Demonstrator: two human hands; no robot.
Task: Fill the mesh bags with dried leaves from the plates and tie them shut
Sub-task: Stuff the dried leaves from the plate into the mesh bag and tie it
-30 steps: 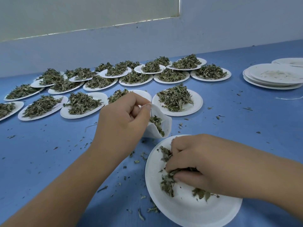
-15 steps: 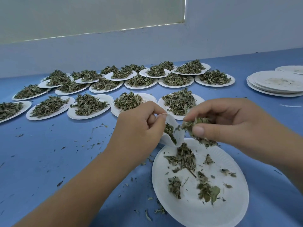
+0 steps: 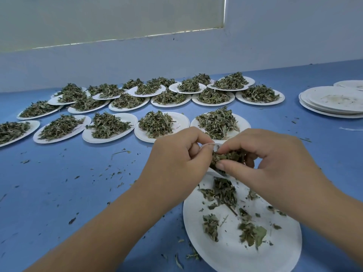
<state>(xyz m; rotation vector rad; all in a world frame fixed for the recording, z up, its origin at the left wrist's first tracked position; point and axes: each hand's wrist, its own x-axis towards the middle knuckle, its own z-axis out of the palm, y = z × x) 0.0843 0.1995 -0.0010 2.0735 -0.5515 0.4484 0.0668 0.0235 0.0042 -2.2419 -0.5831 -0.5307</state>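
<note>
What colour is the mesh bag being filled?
White; the mesh bag shows best in the head view.

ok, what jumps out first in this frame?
At centre, the left hand pinches a small white mesh bag open while the right hand holds a clump of dried green leaves at its mouth. Behind them, rows of white paper plates heaped with leaves line the blue table.

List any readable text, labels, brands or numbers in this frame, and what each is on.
None: no text, label, brand or number shows anywhere.
Paper plates and the empty stack: plain white, unprinted.
Mesh bag: the little that shows between the left hand and the right hand, which pinches dried leaves, is blank; the rest is hidden.
Table and wall: no markings.
</note>
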